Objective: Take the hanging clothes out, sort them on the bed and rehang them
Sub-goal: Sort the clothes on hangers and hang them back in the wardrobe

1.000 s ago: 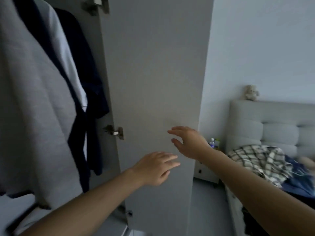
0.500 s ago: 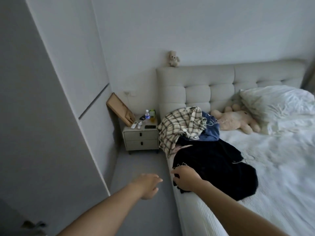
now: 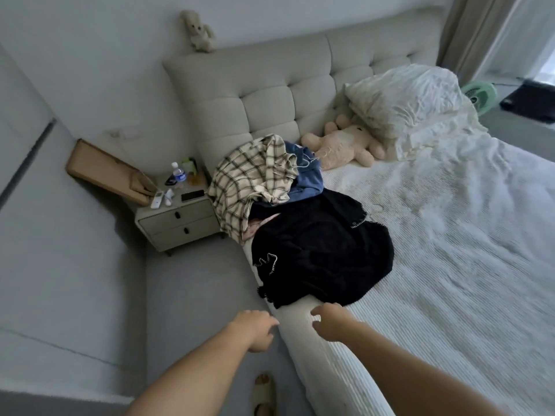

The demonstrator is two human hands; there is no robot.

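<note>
Hands at bed [image 3: 450, 265] edge, empty.
Left hand [image 3: 255, 330] and right hand [image 3: 330, 321] outstretched, fingers loosely curled, near black garment [image 3: 321, 253].

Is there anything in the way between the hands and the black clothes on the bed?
Nothing visible. The left hand and right hand are empty at the bed edge, and only bare white bedcover lies between them and the near hem of the black clothes.

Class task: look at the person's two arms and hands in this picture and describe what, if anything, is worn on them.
Both forearms are bare as far as the view reaches: no sleeves show. The left hand and right hand wear no gloves, and no watch or bracelet shows at either wrist.
</note>
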